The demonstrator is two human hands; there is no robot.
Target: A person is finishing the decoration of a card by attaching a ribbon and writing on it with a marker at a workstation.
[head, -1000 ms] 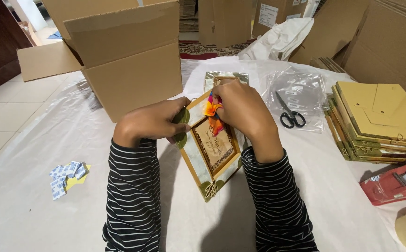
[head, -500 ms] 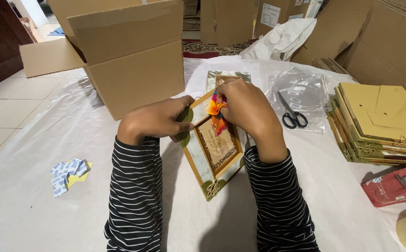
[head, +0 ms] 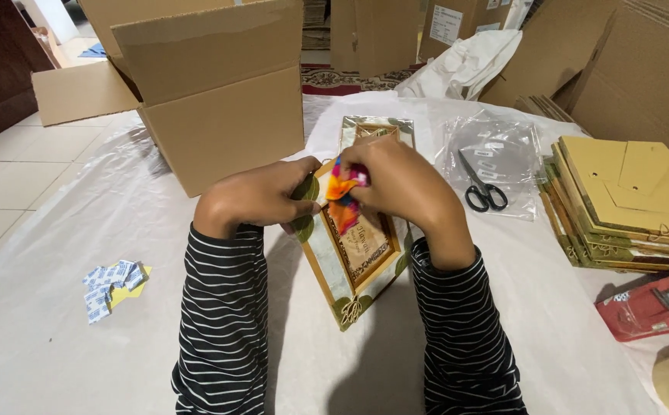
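Picture frame (head: pixel 350 261) top hidden by both hands, orange cloth (head: pixel 340 190) half covered

The picture frame (head: pixel 350 265) is rectangular, with a gold outer edge, a pale mat carrying green leaf decoration, and a brown inner panel. It is held tilted over the white-covered table (head: pixel 58 338), long axis running from 11 o'clock to 5 o'clock, lower corner at 6 o'clock touching or near the table. The orange, yellow and pink cloth (head: pixel 342 196) is bunched against the upper part of the frame face, at 12 o'clock from the frame's centre.
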